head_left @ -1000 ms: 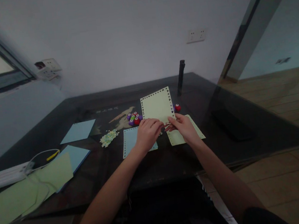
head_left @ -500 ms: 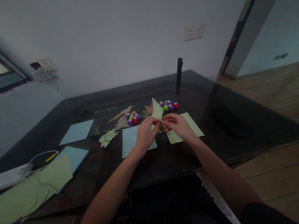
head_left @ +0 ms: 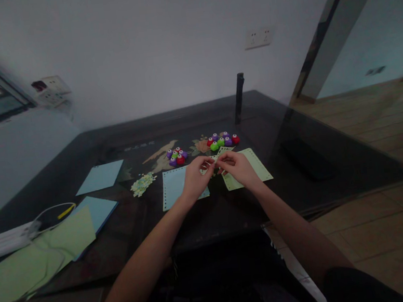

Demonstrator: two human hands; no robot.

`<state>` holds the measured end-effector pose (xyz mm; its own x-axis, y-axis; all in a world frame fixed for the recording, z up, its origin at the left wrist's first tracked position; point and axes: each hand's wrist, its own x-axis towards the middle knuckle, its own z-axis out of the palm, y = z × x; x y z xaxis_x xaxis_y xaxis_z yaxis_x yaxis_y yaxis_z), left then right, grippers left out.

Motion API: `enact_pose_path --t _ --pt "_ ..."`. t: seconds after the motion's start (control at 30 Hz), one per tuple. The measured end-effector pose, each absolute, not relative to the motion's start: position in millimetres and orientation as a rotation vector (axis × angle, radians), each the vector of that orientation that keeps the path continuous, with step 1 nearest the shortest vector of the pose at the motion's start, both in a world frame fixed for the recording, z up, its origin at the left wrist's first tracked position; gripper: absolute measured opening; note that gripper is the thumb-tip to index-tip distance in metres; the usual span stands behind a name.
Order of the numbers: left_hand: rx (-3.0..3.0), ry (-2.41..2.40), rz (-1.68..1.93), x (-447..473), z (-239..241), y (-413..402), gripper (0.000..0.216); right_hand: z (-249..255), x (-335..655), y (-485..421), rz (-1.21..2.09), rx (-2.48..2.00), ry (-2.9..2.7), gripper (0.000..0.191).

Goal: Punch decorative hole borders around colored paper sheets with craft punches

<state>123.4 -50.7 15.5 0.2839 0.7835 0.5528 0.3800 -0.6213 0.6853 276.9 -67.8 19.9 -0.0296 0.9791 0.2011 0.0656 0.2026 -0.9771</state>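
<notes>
My left hand (head_left: 196, 176) and my right hand (head_left: 237, 166) meet over the dark table (head_left: 159, 223), each pinching an edge of a pale green punched sheet (head_left: 223, 151) that now lies almost flat between them. Under my right hand rests another green punched sheet (head_left: 254, 164). A blue punched sheet (head_left: 174, 185) lies under my left hand. Two clusters of small coloured punches sit just beyond: one (head_left: 176, 156) to the left, one (head_left: 222, 140) to the right.
A pile of paper bits (head_left: 141, 184) lies left of the blue sheet. Plain blue sheets (head_left: 99, 177) and green sheets (head_left: 35, 257) cover the left side, with a white cable (head_left: 48, 214). A dark post (head_left: 238, 98) stands at the back. The table edge drops off on the right.
The green sheet stood upright facing me, then was turned edge-on and lowered nearly flat. Both hands stayed pinched on it and drifted slightly away from me.
</notes>
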Motion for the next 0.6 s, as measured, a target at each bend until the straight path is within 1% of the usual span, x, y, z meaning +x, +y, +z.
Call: enact_pose_path --t 0.3,0.6 --pt "2.095 1.114 1.288 124.4 16.3 -50.9 0.009 18.3 273.2 -70.7 0.769 -1.140 -1.555 0.012" --pt "2.311 1.150 1.252 118.0 12.4 -47.9 0.006 16.8 272.1 -70.7 0.633 -1.231 -1.642 0.010"
